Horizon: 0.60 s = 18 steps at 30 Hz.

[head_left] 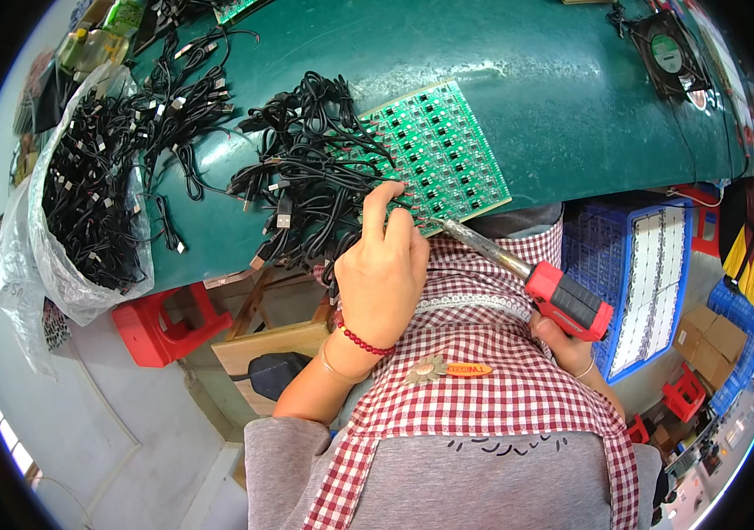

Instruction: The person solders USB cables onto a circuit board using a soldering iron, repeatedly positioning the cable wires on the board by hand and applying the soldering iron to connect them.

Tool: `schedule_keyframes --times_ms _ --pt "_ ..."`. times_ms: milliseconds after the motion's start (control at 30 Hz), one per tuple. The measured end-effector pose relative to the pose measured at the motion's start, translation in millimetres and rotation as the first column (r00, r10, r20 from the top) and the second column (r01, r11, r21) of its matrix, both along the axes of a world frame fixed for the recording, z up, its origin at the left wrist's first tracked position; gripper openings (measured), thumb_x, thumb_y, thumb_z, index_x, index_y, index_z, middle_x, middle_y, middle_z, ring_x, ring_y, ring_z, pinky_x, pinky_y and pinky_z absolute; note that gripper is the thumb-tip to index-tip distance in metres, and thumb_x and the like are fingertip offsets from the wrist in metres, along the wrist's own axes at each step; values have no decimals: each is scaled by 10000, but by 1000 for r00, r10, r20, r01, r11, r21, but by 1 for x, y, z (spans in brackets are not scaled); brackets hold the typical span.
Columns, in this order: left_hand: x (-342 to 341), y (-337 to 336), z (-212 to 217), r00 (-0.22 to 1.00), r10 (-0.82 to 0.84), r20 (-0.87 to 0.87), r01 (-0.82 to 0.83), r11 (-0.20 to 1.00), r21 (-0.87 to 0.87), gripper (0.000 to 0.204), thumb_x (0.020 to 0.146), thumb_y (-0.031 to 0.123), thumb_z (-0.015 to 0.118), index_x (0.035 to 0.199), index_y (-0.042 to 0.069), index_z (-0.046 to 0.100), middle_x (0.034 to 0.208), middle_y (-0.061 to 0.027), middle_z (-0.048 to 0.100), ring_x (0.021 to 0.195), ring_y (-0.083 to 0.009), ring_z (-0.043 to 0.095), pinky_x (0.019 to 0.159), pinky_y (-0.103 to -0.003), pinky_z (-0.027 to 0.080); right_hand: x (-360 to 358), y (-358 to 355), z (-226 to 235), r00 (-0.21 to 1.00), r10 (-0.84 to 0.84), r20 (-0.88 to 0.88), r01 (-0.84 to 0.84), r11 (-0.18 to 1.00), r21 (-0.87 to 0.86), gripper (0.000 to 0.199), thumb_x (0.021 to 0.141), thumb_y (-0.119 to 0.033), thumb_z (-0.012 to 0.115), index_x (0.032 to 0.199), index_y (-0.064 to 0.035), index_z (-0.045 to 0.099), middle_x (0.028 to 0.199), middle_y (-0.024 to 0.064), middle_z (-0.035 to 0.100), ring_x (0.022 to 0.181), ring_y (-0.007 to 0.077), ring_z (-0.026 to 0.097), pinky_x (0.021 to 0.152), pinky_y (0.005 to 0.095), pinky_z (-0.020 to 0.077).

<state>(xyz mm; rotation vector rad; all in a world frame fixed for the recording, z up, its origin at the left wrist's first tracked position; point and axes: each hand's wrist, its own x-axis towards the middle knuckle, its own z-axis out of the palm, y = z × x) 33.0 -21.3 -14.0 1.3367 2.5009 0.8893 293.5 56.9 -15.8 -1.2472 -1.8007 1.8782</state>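
Note:
A green circuit board panel (461, 146), set with rows of small parts, lies at the table's front edge. Black USB cables (315, 163) are heaped over its left side. My left hand (381, 274) is at the board's near left part, fingers closed in a pinch on the end of a black USB cable, partly hidden by the fingers. My right hand (562, 344) grips a soldering iron (571, 300) by its red and black handle. The iron's metal shaft points up and left, its tip at the board's near edge beside my left fingertips.
A clear plastic bag (41, 203) full of black USB cables stands at the table's left end. A black fan (670, 55) sits far right on the green table (562, 97). Right of my lap is a blue crate (659, 283); a red stool (165, 327) stands below left.

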Motion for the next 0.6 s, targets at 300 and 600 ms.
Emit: schedule_keyframes --times_ms 300,600 --pt "-1 0 1 1000 -7 7 7 1000 3 120 746 10 634 765 27 516 1141 -80 583 533 -253 598 475 -348 476 3 -1 -3 999 30 25 -30 999 40 231 750 -142 730 928 -30 634 837 76 583 734 198 565 656 304 442" --pt "-1 0 0 1000 -2 8 2 1000 -7 110 747 10 626 766 31 520 1139 -81 580 540 -261 600 481 -352 481 1 -3 3 997 -70 -10 70 997 -40 236 771 -159 726 935 -20 631 863 70 581 748 175 565 680 300 447"
